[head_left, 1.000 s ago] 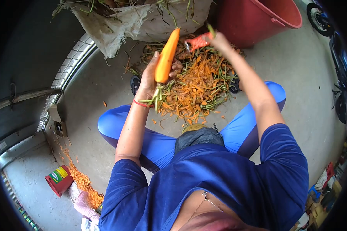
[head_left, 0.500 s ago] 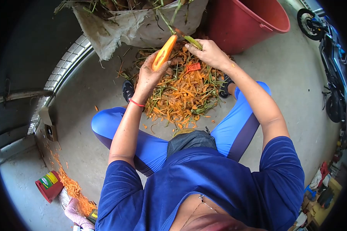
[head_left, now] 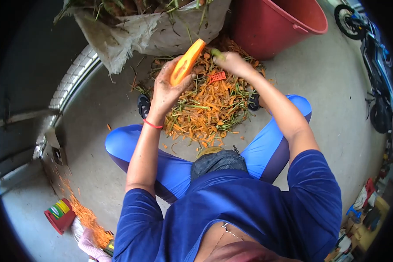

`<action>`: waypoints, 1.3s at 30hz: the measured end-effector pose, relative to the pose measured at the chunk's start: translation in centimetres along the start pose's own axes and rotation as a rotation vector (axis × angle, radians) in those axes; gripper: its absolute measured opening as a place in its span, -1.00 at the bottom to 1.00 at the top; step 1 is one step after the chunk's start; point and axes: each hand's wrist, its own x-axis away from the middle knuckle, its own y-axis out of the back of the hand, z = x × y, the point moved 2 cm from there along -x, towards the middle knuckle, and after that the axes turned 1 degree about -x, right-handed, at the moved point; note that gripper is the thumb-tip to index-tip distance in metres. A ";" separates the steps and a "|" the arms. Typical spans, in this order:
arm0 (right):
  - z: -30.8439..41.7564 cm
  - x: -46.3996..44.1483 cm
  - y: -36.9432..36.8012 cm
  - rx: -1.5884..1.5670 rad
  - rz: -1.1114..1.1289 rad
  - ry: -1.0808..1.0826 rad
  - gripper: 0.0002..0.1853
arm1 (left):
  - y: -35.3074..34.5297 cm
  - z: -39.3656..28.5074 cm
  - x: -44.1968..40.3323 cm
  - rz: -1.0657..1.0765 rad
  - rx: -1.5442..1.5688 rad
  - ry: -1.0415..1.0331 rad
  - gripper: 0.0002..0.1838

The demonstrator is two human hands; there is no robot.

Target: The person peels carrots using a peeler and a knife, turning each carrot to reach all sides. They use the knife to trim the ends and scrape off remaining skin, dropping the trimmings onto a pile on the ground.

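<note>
My left hand [head_left: 167,87], with a red band at the wrist, grips a peeled orange carrot [head_left: 187,63] that points up and to the right. To its right, my right hand [head_left: 232,63] is closed round a green handle [head_left: 217,53], blurred by motion; what the handle ends in cannot be made out. A red-orange peeler [head_left: 217,77] lies on the heap of orange peelings and green stems [head_left: 207,105] on the floor, below both hands.
A pale sack [head_left: 183,27] with stemmed roots stands at the top. Right of it is a big red tub [head_left: 275,28]. A motorcycle [head_left: 375,65] stands at the right edge. A small red bucket [head_left: 60,216] and shredded orange pieces [head_left: 86,218] lie lower left.
The red-orange peeler has left my right hand and lies on the heap. That hand took up the green handle and has moved slightly right. The carrot's leafy end no longer shows at my left wrist.
</note>
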 end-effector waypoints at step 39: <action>8.8 5.7 -0.9 -0.794 0.340 -0.061 -0.36 | 0.3 -0.6 -1.0 0.066 -0.991 -0.537 -0.23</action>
